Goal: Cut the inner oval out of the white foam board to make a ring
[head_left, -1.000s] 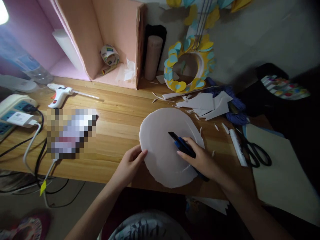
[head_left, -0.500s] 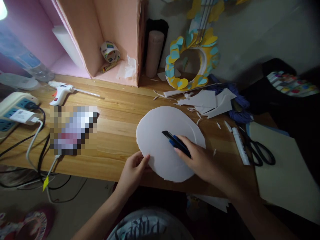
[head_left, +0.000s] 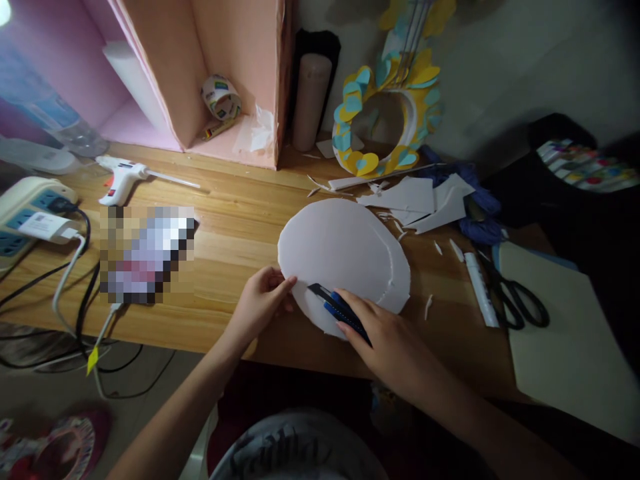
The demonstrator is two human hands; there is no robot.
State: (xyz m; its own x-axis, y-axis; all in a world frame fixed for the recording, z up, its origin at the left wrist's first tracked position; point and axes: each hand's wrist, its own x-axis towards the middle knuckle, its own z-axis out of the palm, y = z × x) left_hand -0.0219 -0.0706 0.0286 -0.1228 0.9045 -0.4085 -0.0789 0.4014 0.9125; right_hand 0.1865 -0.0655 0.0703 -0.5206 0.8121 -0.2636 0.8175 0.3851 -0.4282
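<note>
A roughly round white foam board disc (head_left: 340, 247), its rim a little uneven, is tilted above the near part of the wooden table (head_left: 235, 247). My left hand (head_left: 265, 293) pinches its left edge, thumb on top and fingers underneath. In my right hand (head_left: 385, 333) is a black and blue utility knife (head_left: 345, 313), its blade out and pointing left over the lower part of the disc. Whether the blade touches the board I cannot tell. A curved line or ridge shows near the disc's right side.
White offcuts (head_left: 415, 200) lie behind the disc. Scissors (head_left: 520, 300) and a white marker (head_left: 481, 290) are at right. A glue gun (head_left: 125, 179), a blurred-out phone (head_left: 147, 257) and a power strip (head_left: 35, 213) are at left. A yellow-and-blue paper wreath (head_left: 350, 127) stands behind.
The disc has shifted slightly away from me and tilted more. My right hand with the utility knife has moved left and down, toward the disc's lower left edge.
</note>
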